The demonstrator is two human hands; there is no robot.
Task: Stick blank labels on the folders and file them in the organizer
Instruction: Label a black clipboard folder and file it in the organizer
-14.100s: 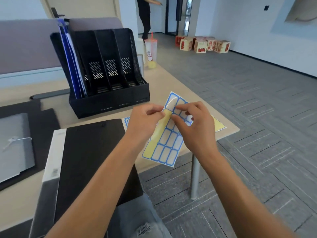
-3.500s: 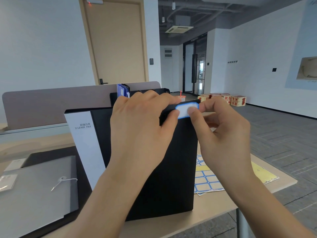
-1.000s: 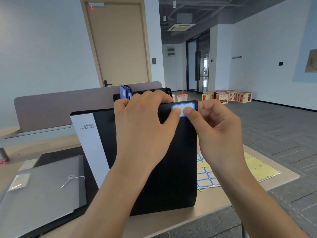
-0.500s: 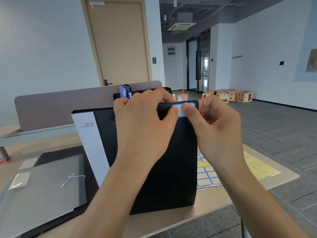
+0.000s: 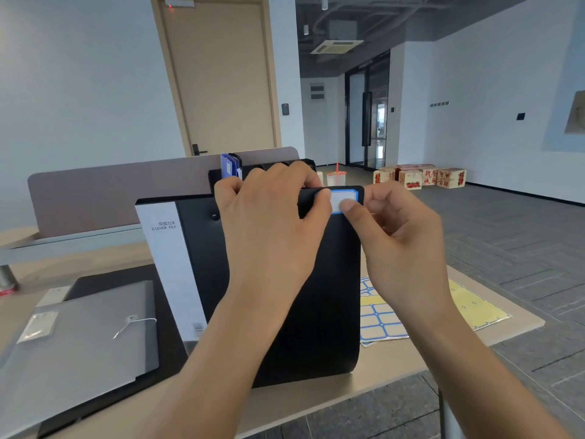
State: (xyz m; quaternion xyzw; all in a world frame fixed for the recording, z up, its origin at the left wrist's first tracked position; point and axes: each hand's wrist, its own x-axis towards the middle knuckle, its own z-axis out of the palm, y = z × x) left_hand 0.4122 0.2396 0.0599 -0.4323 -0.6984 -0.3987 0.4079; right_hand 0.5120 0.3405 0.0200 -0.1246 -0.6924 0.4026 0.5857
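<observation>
Blue folders [image 5: 228, 166] stand in the organizer [image 5: 308, 163], mostly hidden behind an upright black folder [image 5: 316, 296]; left hand [image 5: 269, 229] grips its top, right hand [image 5: 402, 239] thumb presses the label [image 5: 343, 195].

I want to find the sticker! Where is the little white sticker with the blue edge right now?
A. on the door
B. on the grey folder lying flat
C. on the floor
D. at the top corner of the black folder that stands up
D: the blue-edged label sits at the top right corner of the upright black folder, with the left hand and right hand pressing on it.
</observation>
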